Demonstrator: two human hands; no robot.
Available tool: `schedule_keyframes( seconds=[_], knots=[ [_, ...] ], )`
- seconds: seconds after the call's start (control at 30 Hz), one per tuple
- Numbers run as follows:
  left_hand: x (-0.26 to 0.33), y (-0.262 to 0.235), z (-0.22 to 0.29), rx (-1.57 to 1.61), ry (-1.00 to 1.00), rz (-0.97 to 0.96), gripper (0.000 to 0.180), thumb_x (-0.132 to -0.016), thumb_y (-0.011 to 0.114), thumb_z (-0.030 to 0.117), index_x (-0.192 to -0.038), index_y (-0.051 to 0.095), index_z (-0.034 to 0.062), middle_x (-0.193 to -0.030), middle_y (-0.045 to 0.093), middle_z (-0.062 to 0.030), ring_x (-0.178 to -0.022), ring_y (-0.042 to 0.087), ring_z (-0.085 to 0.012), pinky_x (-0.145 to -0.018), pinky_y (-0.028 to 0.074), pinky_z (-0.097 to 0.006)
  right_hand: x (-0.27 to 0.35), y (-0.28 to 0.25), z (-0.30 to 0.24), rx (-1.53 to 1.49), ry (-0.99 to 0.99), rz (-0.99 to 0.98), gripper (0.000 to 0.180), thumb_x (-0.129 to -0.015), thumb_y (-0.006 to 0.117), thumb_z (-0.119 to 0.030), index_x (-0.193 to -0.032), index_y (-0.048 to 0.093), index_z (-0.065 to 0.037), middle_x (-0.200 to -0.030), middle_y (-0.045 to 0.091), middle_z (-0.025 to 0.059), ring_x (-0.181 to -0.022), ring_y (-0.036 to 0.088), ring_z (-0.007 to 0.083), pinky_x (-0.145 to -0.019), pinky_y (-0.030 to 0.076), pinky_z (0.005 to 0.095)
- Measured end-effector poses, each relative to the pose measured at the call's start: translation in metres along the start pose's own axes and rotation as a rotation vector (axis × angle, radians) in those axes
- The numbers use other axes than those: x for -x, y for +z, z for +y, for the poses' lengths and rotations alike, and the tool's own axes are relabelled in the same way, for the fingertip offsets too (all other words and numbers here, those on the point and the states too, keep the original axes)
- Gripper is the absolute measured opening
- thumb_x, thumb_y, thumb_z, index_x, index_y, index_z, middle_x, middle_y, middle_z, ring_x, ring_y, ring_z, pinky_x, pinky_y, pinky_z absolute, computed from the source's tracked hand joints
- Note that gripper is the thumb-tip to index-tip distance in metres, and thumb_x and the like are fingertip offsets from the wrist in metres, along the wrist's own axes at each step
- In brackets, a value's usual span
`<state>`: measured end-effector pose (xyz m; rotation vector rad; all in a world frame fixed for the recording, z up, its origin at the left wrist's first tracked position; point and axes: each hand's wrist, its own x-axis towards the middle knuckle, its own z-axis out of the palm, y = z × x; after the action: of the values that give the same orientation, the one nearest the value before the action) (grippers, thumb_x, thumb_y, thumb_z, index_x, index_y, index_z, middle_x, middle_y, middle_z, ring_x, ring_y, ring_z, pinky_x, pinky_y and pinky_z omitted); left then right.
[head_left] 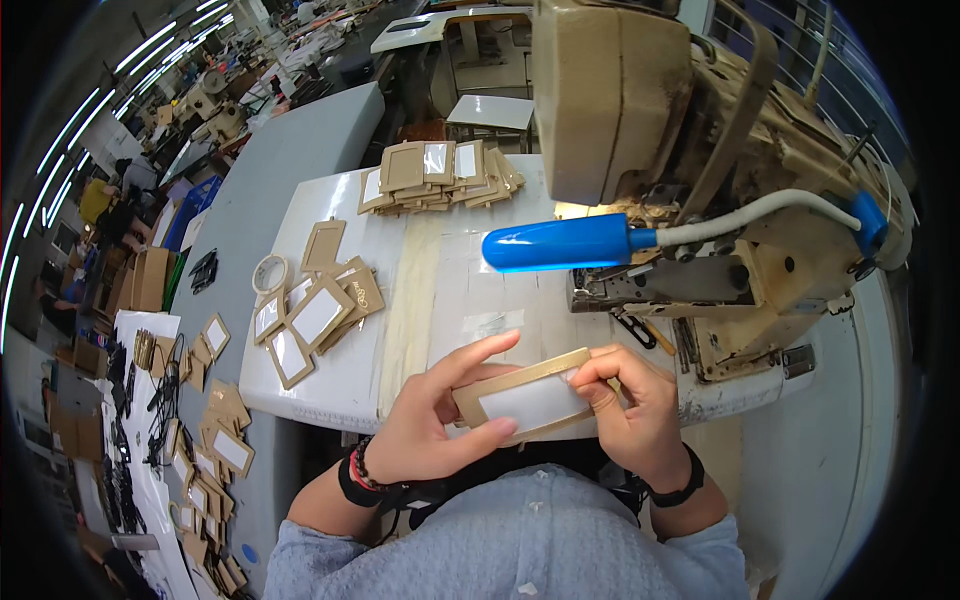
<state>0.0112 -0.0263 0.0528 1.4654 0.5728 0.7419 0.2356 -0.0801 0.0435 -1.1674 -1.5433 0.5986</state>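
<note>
Near edge of the white-topped sewing bench [420, 350]: tan rectangular flat holder with white window panel [535, 400], held tilted above the edge's middle, in both hands. Left hand [445, 405]: gripping the holder's left end, thumb across the front face at the lower side, index finger raised beyond the upper side; other fingers mostly hidden behind. Right hand [630, 400]: thumb and forefinger pinched at the upper right corner, remaining fingers curled.

Beyond the right hand: small snips with black and orange handles [655, 337], lying beside the machine base.

Bench, left edge: loose overlapping pile of similar tan holders [318, 312]; pale ring-shaped roll of tape [258, 281] touching or just beside it, cannot tell which.

Grey side table [255, 215], left of bench: more tan holders scattered toward its near end [232, 450].

Bench, right side: blue plastic lamp head on pale flexible neck [560, 243], in front of the beige metal sewing machine [620, 100].

Bench, far edge: stacked tan holders [430, 172], several windows uppermost.
</note>
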Motion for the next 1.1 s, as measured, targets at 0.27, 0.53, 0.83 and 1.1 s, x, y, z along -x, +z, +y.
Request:
schedule_keyframes(
  seconds=[0.27,0.53,0.83,1.1],
  knots=[
    [-0.008,0.022,0.002,-0.523,0.143,0.254,0.029,-0.078,0.076,0.003,-0.107,0.072,0.0026,-0.086,0.071,-0.0106,-0.074,0.068,-0.0136,-0.063,0.052,-0.024,0.007,0.003,-0.007,0.070,-0.056,0.010,0.010,-0.084,0.067,0.007,-0.089,0.063,-0.001,-0.085,0.065,0.0108,-0.073,0.063,0.0217,-0.063,0.050,0.0292],
    [-0.006,0.035,-0.019,-0.589,0.321,0.455,0.023,-0.081,0.075,0.002,-0.104,0.072,0.0027,-0.079,0.069,-0.0086,-0.063,0.062,-0.0109,-0.054,0.044,-0.022,0.014,0.012,-0.016,0.395,-0.253,0.186,0.012,-0.082,0.071,0.001,-0.093,0.067,-0.003,-0.082,0.058,0.0081,-0.069,0.055,0.0221,-0.059,0.045,0.0309],
    [-0.005,0.037,-0.021,-0.691,0.388,0.475,0.024,-0.081,0.075,0.003,-0.105,0.071,0.0022,-0.078,0.068,-0.0104,-0.061,0.062,-0.0139,-0.051,0.045,-0.024,0.018,0.032,-0.010,0.341,-0.100,0.154,0.013,-0.082,0.071,0.002,-0.090,0.060,-0.002,-0.076,0.053,0.0085,-0.063,0.053,0.0229,-0.055,0.044,0.0341],
    [-0.004,0.039,-0.025,-0.736,0.439,0.489,0.023,-0.081,0.074,0.003,-0.104,0.070,0.0005,-0.079,0.069,-0.0115,-0.064,0.066,-0.0183,-0.055,0.049,-0.026,0.017,0.033,-0.012,0.293,-0.085,0.149,0.012,-0.084,0.069,0.003,-0.089,0.058,0.000,-0.077,0.055,0.0083,-0.059,0.053,0.0196,-0.052,0.046,0.0309]
  ],
)
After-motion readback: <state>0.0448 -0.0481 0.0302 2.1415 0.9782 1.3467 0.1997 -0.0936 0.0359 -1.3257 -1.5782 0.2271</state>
